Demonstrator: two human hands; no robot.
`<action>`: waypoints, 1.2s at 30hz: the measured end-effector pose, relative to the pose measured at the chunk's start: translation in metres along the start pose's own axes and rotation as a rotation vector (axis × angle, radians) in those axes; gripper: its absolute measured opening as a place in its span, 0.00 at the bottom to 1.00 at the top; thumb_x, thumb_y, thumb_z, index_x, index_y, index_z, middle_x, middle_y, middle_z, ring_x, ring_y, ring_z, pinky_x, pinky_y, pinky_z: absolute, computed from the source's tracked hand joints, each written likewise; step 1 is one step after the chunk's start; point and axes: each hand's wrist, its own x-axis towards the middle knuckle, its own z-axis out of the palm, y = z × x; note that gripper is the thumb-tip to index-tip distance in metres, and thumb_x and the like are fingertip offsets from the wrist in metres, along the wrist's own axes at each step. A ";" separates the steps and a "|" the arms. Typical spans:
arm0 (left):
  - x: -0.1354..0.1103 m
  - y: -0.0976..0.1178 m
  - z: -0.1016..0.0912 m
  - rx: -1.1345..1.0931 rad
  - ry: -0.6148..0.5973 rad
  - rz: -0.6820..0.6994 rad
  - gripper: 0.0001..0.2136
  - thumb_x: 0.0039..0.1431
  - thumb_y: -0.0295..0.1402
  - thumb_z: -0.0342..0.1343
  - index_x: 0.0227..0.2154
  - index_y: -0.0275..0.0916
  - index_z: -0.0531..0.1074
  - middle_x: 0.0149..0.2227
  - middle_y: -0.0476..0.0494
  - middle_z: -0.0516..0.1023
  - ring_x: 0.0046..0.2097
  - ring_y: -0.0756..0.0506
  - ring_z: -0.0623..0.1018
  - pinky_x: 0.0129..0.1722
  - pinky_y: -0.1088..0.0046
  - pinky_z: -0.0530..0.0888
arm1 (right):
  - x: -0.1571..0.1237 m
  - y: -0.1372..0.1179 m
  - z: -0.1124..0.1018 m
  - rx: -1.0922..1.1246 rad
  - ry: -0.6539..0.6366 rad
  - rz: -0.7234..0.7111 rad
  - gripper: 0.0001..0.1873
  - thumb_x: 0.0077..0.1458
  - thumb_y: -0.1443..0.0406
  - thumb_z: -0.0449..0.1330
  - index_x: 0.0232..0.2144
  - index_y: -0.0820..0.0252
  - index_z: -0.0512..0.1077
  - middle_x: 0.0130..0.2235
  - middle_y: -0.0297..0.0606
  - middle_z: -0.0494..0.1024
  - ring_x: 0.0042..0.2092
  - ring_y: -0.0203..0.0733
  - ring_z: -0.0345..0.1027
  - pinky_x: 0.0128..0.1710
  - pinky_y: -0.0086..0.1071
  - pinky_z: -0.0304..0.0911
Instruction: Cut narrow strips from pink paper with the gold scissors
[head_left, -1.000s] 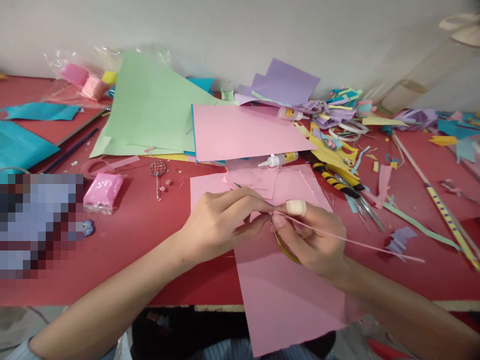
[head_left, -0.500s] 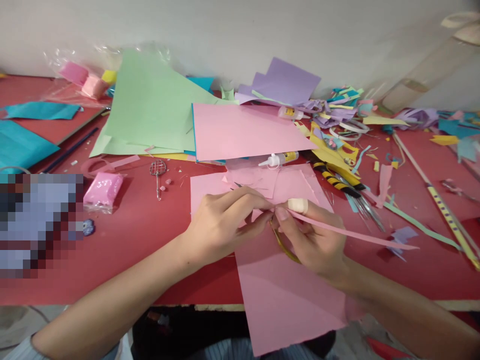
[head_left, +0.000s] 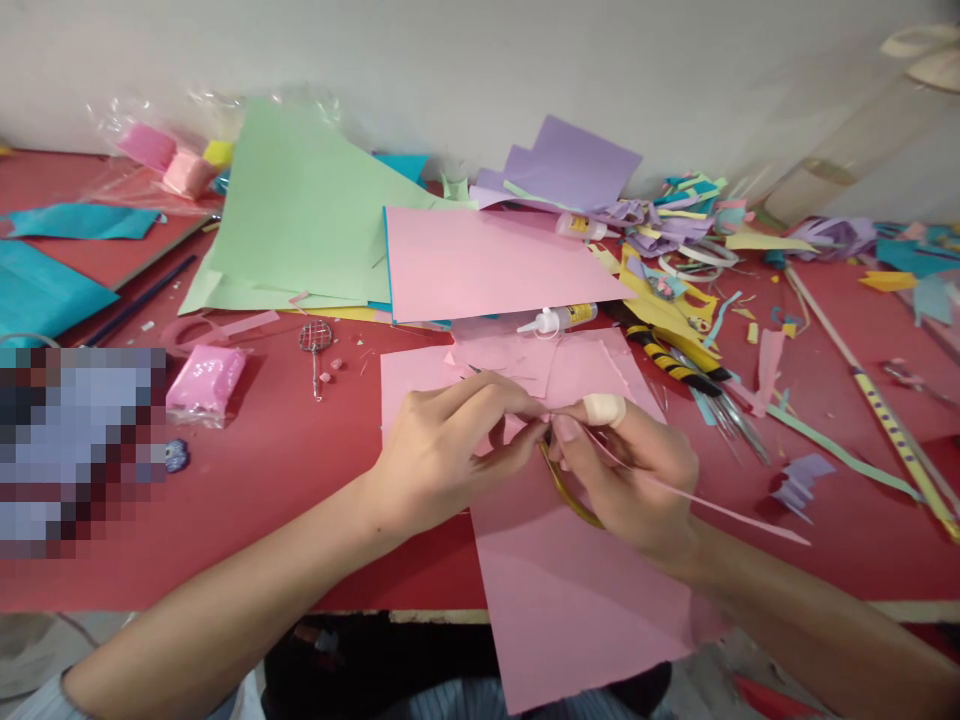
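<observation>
My left hand and my right hand meet fingertip to fingertip over a pink paper sheet that hangs past the table's front edge. Both pinch one end of a long thin pink paper strip, which trails off to the right over the red table. My right index finger wears a beige bandage. A thin yellowish curved handle shows under my right palm; what it belongs to is hidden.
Green, pink and purple paper sheets lie at the back. Two glue bottles sit near them. Pink clay packs, a small wire tool, striped sticks and many paper scraps crowd the right side.
The strip's free end has swung lower and nearer, and its width now shows edge-on. Both hands stay in place with fingertips working at the strip's end.
</observation>
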 end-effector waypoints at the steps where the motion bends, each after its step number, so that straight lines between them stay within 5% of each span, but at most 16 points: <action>1: 0.000 0.000 0.001 0.001 0.005 -0.007 0.02 0.58 0.25 0.60 0.34 0.36 0.75 0.32 0.49 0.80 0.25 0.56 0.76 0.26 0.82 0.75 | 0.000 0.000 0.000 -0.024 0.017 -0.004 0.05 0.61 0.61 0.61 0.34 0.55 0.73 0.25 0.32 0.74 0.26 0.36 0.67 0.25 0.30 0.63; 20: -0.002 -0.006 0.001 0.082 -0.043 0.004 0.03 0.57 0.24 0.60 0.34 0.35 0.75 0.32 0.50 0.81 0.26 0.55 0.76 0.25 0.82 0.74 | 0.005 -0.001 0.006 0.093 0.019 0.033 0.11 0.64 0.64 0.57 0.28 0.57 0.68 0.23 0.29 0.68 0.24 0.33 0.61 0.23 0.28 0.58; 31: 0.000 -0.006 -0.002 -0.033 -0.055 -0.062 0.01 0.59 0.24 0.59 0.34 0.33 0.75 0.31 0.47 0.80 0.27 0.54 0.75 0.27 0.80 0.75 | 0.004 0.000 0.005 0.199 -0.006 0.121 0.03 0.62 0.64 0.60 0.37 0.55 0.74 0.25 0.29 0.71 0.24 0.31 0.63 0.22 0.26 0.59; 36: 0.002 -0.008 -0.008 -0.060 -0.044 -0.041 0.02 0.59 0.22 0.59 0.35 0.31 0.75 0.33 0.44 0.80 0.29 0.54 0.76 0.29 0.81 0.76 | 0.006 0.006 0.001 0.260 -0.098 0.071 0.09 0.62 0.65 0.60 0.45 0.55 0.75 0.28 0.33 0.74 0.28 0.34 0.67 0.25 0.28 0.62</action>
